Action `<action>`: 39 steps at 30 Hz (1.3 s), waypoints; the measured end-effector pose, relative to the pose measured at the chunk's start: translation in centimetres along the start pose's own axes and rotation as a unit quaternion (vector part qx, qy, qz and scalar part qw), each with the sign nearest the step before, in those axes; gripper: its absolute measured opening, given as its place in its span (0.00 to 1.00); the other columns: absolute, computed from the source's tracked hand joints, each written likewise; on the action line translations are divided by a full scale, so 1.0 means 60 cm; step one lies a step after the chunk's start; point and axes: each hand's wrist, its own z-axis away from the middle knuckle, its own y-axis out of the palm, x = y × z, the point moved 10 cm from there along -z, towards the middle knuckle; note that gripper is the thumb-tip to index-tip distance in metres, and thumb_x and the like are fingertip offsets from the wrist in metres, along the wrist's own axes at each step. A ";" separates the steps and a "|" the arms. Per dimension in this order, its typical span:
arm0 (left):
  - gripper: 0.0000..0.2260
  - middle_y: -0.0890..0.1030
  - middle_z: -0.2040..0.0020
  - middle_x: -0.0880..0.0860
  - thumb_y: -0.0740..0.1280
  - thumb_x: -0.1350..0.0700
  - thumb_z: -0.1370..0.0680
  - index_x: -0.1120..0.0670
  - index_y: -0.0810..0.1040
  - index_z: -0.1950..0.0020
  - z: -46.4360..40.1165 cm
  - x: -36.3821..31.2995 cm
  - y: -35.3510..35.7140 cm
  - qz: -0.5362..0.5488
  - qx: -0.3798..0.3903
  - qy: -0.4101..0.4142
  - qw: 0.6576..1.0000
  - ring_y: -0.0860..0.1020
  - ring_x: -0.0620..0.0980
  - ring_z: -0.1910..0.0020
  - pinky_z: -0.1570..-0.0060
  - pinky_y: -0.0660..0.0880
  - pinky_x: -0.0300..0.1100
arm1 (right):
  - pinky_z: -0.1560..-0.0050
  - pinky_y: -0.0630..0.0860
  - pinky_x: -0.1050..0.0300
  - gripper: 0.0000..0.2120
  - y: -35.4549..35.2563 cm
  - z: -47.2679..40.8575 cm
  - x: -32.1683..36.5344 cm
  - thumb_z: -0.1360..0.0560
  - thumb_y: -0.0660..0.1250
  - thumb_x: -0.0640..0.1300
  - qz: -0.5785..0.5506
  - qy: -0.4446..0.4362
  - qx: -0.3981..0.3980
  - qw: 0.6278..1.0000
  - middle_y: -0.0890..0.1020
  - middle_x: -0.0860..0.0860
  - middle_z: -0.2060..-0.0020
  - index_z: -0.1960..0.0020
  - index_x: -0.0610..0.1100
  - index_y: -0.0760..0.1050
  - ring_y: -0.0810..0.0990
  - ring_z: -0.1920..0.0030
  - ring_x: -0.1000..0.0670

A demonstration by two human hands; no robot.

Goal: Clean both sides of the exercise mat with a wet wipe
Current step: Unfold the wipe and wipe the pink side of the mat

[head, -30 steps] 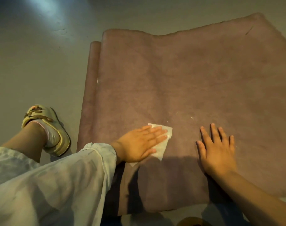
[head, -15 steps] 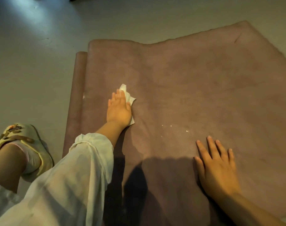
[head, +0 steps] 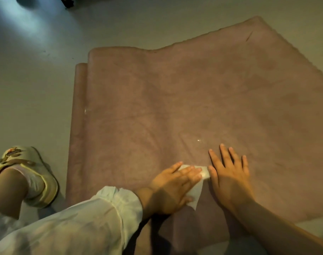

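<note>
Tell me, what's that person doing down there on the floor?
A person is cleaning a big dusty-pink exercise mat spread on the grey floor. Their left hand presses a white wet wipe flat against the mat's near part. Their right hand lies flat beside it, fingers spread, holding the mat down. A foot in a pale yellow sandal stands on the floor just left of the mat.

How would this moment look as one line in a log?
left hand: presses wipe on mat | right hand: flat on mat | phase: wiping
</note>
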 end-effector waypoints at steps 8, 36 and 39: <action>0.28 0.45 0.22 0.56 0.46 0.47 0.18 0.60 0.43 0.23 -0.072 0.227 -0.049 -0.031 0.010 -0.280 0.960 0.43 0.53 0.23 0.28 0.37 0.50 | 0.31 0.57 0.40 0.26 0.004 -0.002 -0.005 0.22 0.47 0.55 0.003 0.011 0.017 1.000 0.71 0.43 0.31 0.32 0.48 0.72 0.69 0.31 0.40; 0.28 0.72 0.31 0.59 0.53 0.45 0.25 0.59 0.70 0.30 -0.016 -0.042 -0.002 0.092 -0.062 -0.125 0.986 0.71 0.58 0.33 0.35 0.68 0.53 | 0.27 0.48 0.46 0.30 -0.014 0.002 -0.013 0.24 0.44 0.55 -0.135 0.008 -0.044 0.990 0.66 0.44 0.28 0.29 0.44 0.68 0.62 0.27 0.45; 0.28 0.72 0.31 0.56 0.53 0.43 0.26 0.55 0.71 0.30 0.009 -0.098 0.003 0.098 -0.018 -0.125 0.987 0.72 0.52 0.33 0.33 0.63 0.48 | 0.26 0.44 0.47 0.25 -0.015 0.003 -0.013 0.20 0.47 0.52 -0.118 0.004 -0.031 0.993 0.63 0.46 0.26 0.28 0.46 0.66 0.60 0.26 0.47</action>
